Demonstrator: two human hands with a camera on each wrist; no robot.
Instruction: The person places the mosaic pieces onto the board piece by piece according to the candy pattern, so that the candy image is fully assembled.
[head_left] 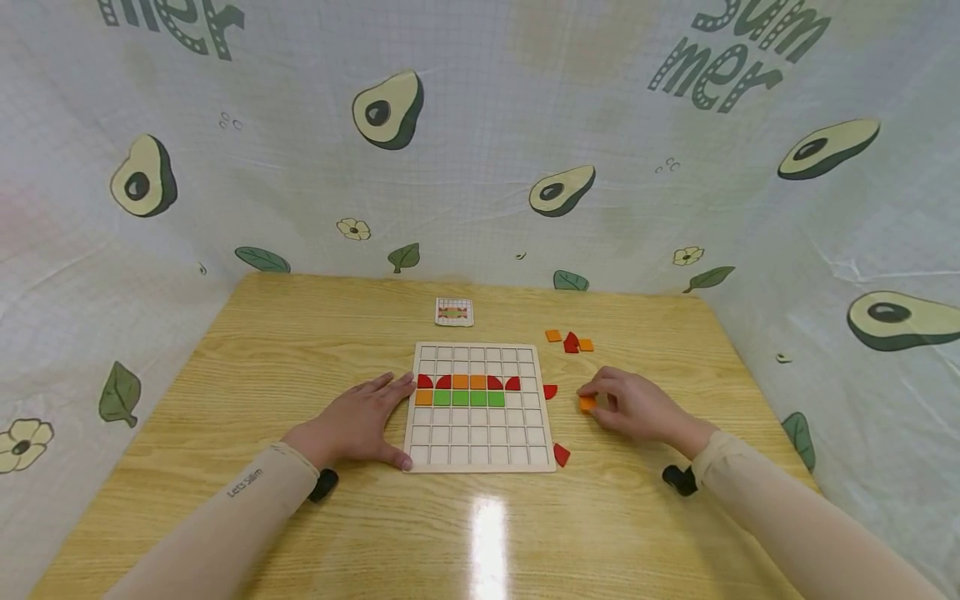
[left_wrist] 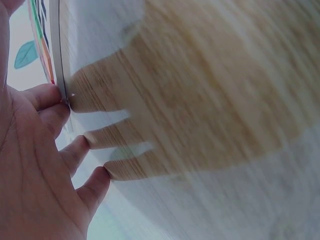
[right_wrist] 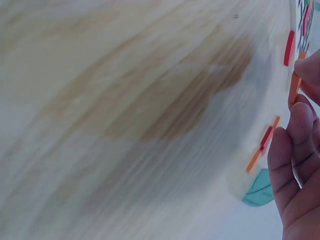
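A pale gridded board lies flat on the table. One row on it carries red quarter-round tiles at both ends and orange squares between them. In the row below, an orange tile sits at the left, followed by several green squares. My left hand is spread at the board's left side, with fingertips and thumb touching its edge. To the right of the board, my right hand pinches an orange square tile between thumb and fingers; the right wrist view shows this tile edge-on.
Behind the board lies a small pattern card. Loose red tiles lie along the board's right side. Farther back right are orange tiles with red ones. A printed cloth hangs around the table.
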